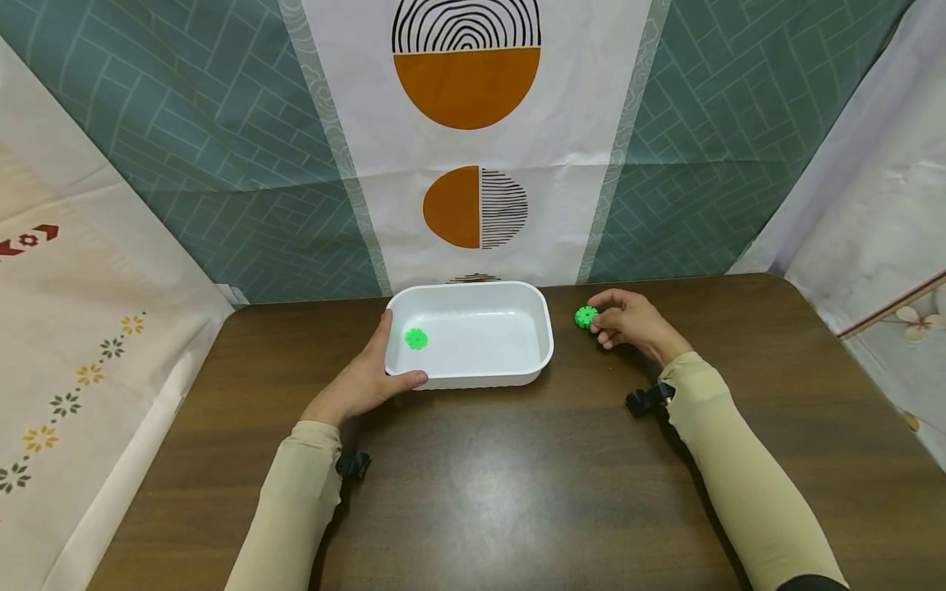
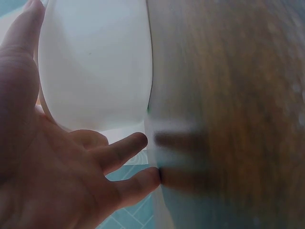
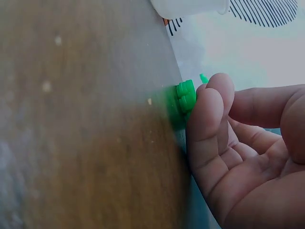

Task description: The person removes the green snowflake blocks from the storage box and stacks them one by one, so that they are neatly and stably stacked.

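Far left, from my station: pale cloth (image 1: pixel 81 312) printed with a slanting row of yellow and grey-green flowers, plus a dark red motif at the edge. Beside it, a brown wooden table (image 1: pixel 473 501) with light glaring off its near part.

Left arm: beige sleeve (image 1: pixel 284 509), black wrist mount (image 1: pixel 353 465). Left hand (image 1: pixel 362 377) grips the left end of a white tray (image 1: pixel 484 332), thumb along the near side, forefinger up the left end. Left wrist view has two other fingertips low by the tabletop, beyond the tray wall.

The tray sits upright toward the far edge of the table. Inside, in its left part, I note one flat green disc (image 1: pixel 416 338) with a notched edge.

Behind the tray, a white panel (image 1: pixel 562 139) with orange and black-lined round shapes, blue-green brick-patterned cloth (image 1: pixel 244 139) on both sides.

Right of the tray, apart from it: a green notched piece (image 1: pixel 586 318), thicker than the disc. Right hand (image 1: pixel 628 322) pinches it at its right edge, forefinger at the far side, thumb at the near. In right wrist view it is close to the tabletop; whether it touches, I can't tell.

Far right: white cloth (image 1: pixel 865 180), brown branch and pale blossom printed low on it.
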